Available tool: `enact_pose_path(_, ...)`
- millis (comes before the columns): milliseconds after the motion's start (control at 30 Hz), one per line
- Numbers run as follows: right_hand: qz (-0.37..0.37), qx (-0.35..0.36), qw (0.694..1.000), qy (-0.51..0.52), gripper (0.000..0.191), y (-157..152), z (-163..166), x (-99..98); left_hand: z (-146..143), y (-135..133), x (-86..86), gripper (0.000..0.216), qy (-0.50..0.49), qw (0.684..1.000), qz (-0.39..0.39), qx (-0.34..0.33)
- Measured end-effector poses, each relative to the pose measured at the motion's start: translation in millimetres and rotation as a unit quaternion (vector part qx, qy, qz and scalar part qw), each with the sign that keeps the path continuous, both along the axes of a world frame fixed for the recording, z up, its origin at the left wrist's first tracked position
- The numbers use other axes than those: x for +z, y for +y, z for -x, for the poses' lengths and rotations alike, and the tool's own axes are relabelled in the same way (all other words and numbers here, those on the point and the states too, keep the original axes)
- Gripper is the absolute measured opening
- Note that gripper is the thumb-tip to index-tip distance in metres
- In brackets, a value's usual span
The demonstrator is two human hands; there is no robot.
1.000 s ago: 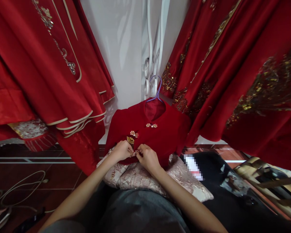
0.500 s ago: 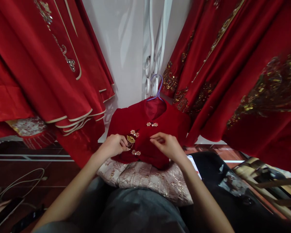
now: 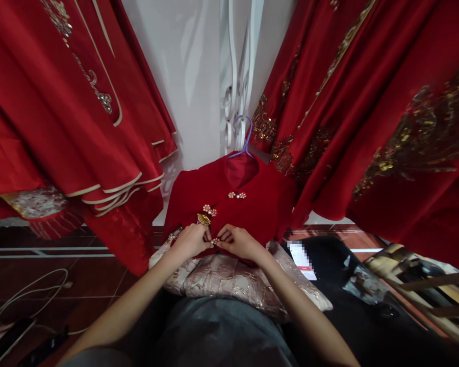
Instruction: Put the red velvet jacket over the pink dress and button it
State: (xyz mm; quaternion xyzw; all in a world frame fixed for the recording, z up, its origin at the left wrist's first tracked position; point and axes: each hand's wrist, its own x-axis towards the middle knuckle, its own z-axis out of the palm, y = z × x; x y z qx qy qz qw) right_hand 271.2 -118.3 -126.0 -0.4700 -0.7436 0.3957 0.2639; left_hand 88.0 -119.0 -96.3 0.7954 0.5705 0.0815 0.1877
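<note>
A red jacket [image 3: 268, 206] on a purple hanger [image 3: 246, 145] lies in front of me, its lower part over a pale pink brocade cushion [image 3: 229, 280]. Flower-shaped pearl clasps fasten its front: an upper clasp [image 3: 237, 195], a middle clasp [image 3: 210, 210] and a lowest clasp [image 3: 215, 241]. Below the middle one hangs a gold fan-shaped ornament [image 3: 204, 219], partly covered by my hand. My left hand [image 3: 193, 239] pinches the left end of the lowest clasp. From the other side, my right hand [image 3: 240, 243] has its fingers closed at that clasp's right end.
Red embroidered garments hang on the left [image 3: 110, 132] and right [image 3: 329, 168]. A white scrolled metal stand [image 3: 233, 61] rises behind the jacket. At right, a phone [image 3: 302, 262] and a clear plastic bag [image 3: 365, 285] lie on a black surface. A white cable [image 3: 30, 300] curls on the floor at left.
My left hand has moved down from the gold fan ornament to the lowest clasp. My right hand has come left and down, from above the jacket to that same clasp.
</note>
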Motion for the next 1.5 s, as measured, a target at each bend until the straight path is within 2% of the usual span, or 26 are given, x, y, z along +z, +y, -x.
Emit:
enact_pose_path(100, -0.01, -0.024, 0.999, 0.021, 0.019, 6.7, 8.0, -14.3, 1.4, 3.4, -1.0, 0.011, -0.035, 0.999, 0.001, 0.003)
enact_pose_path(200, -0.004, -0.047, 0.998, 0.03, 0.016, 8.3, 12.5, -18.7, 1.9, 5.6, -2.9, 0.011, -0.052, 0.999, -0.003, 0.015)
enact_pose_path(567, -0.011, -0.063, 0.997, 0.037, 0.014, 5.3, 16.8, -20.3, 2.6, 5.7, -3.2, 0.011, -0.06, 0.997, 0.009, 0.053)
enact_pose_path(733, -0.01, -0.063, 0.997, 0.034, 0.014, 4.8, 19.3, -21.4, 4.1, 8.1, -9.3, 0.011, -0.074, 0.996, 0.019, 0.052)
enact_pose_path(833, 0.0, -0.056, 0.998, 0.025, 0.015, 4.8, 16.9, -17.7, 7.4, 9.3, -9.5, 0.017, -0.076, 0.995, 0.044, 0.045)
enact_pose_path(900, 0.017, -0.036, 0.999, 0.015, 0.016, 4.6, 9.0, -10.2, 10.6, 9.3, -3.4, 0.023, -0.082, 0.995, 0.044, 0.031)
enact_pose_path(967, 0.036, 0.005, 0.999, 0.002, 0.017, 3.9, -4.6, 1.6, 13.8, 9.2, 7.4, 0.026, -0.112, 0.993, -0.016, 0.014)
enact_pose_path(1033, 0.046, 0.063, 0.997, -0.014, 0.015, 2.6, -21.3, 16.0, 16.3, 10.0, 19.7, 0.023, -0.136, 0.982, -0.129, -0.004)
enact_pose_path(1100, 0.042, 0.1, 0.994, -0.027, 0.015, 0.7, -37.1, 29.9, 17.6, 12.6, 29.0, 0.022, -0.106, 0.965, -0.239, -0.031)
enact_pose_path(1167, 0.04, 0.12, 0.991, -0.036, 0.015, -1.4, -49.4, 41.3, 17.6, 17.2, 32.4, 0.023, -0.037, 0.948, -0.309, -0.069)
enact_pose_path(1333, 0.024, 0.126, 0.991, -0.039, 0.014, -6.5, -64.2, 56.8, 15.1, 30.8, 27.5, 0.021, 0.045, 0.915, -0.371, -0.15)
enact_pose_path(1500, 0.022, 0.124, 0.991, -0.045, 0.014, -9.0, -65.1, 60.1, 15.8, 37.4, 38.6, 0.015, 0.022, 0.915, -0.353, -0.193)
